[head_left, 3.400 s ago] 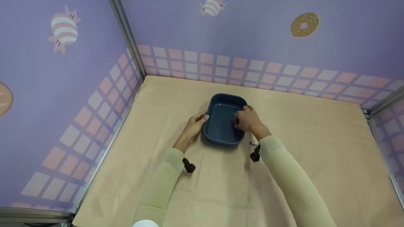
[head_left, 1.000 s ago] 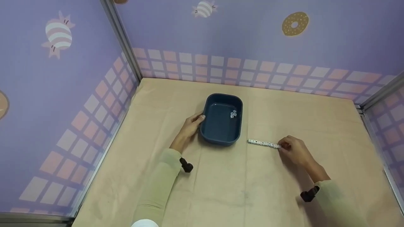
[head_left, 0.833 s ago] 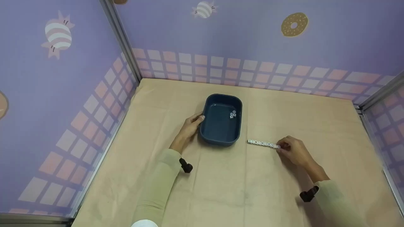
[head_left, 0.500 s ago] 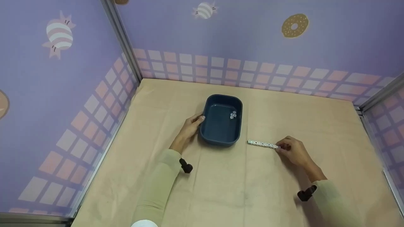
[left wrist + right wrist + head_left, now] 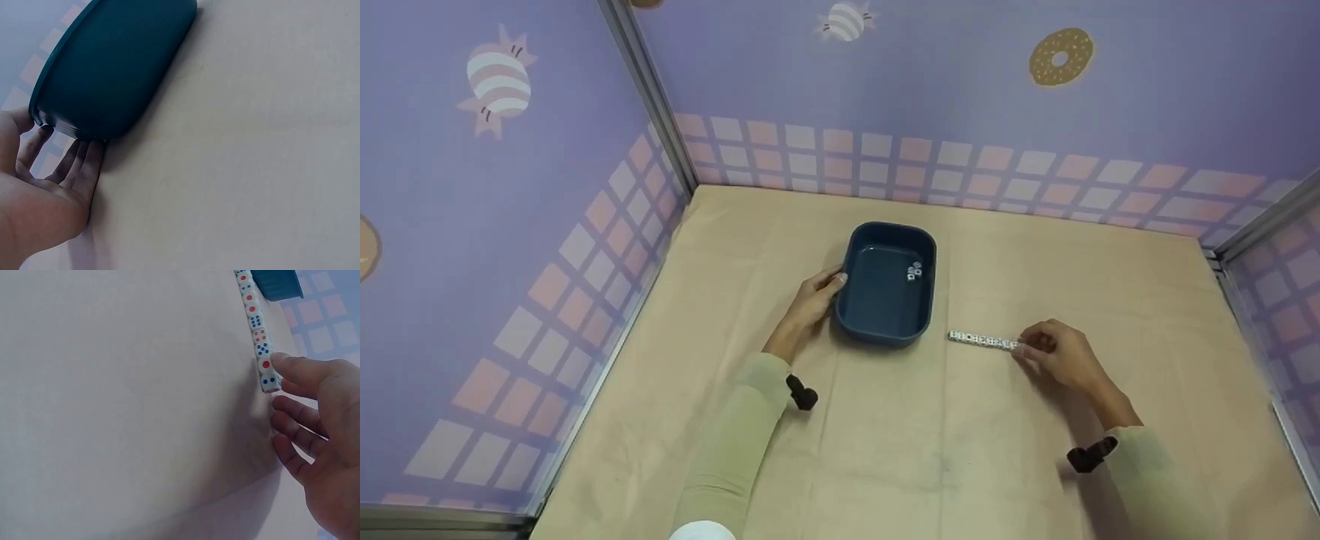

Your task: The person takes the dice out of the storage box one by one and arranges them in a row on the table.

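A deep blue rectangular tub [image 5: 885, 300] with rounded corners stands upright on the cloth-covered table. My left hand [image 5: 810, 304] holds its left side; in the left wrist view the thumb is at the rim [image 5: 42, 84] and the other fingers lie against the wall below. Several small white dice [image 5: 913, 271] rest inside, near the right wall. To the tub's lower right runs a straight row of dice [image 5: 979, 340], with red and blue dots facing up in the right wrist view. My right hand [image 5: 1061, 356] pinches the row's right end between thumb [image 5: 287, 363] and index finger.
A beige cloth [image 5: 885, 450] with faint creases covers the table. Purple walls [image 5: 945, 90] with candy and doughnut pictures and a checkered band stand behind and at both sides. Metal posts [image 5: 649, 97] mark the corners.
Over three seconds my right hand has left the tub's inside for the dice row, uncovering the dice in the tub. Lately it has slid slightly left. My left hand stays at the tub.
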Tool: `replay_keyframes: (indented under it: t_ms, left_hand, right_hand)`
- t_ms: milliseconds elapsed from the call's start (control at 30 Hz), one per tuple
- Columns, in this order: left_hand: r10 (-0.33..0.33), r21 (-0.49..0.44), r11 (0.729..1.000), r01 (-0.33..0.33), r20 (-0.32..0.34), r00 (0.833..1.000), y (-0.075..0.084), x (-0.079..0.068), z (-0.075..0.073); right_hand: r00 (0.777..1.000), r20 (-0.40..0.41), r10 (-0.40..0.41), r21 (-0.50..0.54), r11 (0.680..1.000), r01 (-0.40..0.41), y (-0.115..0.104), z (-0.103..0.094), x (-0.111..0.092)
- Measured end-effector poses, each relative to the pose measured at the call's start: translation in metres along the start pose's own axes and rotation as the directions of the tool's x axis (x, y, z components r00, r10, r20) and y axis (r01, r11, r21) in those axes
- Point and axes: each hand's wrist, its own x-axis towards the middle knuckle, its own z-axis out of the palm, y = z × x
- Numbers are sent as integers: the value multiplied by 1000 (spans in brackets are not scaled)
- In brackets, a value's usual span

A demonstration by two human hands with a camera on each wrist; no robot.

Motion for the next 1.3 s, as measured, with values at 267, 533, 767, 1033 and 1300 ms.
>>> replay_keyframes:
  t_ms: [267, 533, 767, 1033, 1300]
  left_hand:
    - [-25, 6, 1000, 25, 4, 1000, 3, 0, 0]
    - [-4, 55, 998, 5, -19, 1000, 6, 3, 0]
    - [8, 87, 996, -3, -54, 999, 9, 3, 5]
    - [49, 125, 991, -41, -59, 997, 9, 3, 4]
    - [50, 148, 988, -39, -69, 996, 15, 2, 7]
  right_hand:
    - [994, -96, -59, 51, 997, 65, -24, -2, 14]
    - [987, -127, -101, 171, 978, 122, -72, 19, 49]
    - [988, -130, -86, 238, 964, 115, -95, 49, 69]
    - [990, -142, 7, 295, 955, 35, -105, 73, 85]
    - [990, -21, 139, 459, 881, -115, -118, 84, 92]
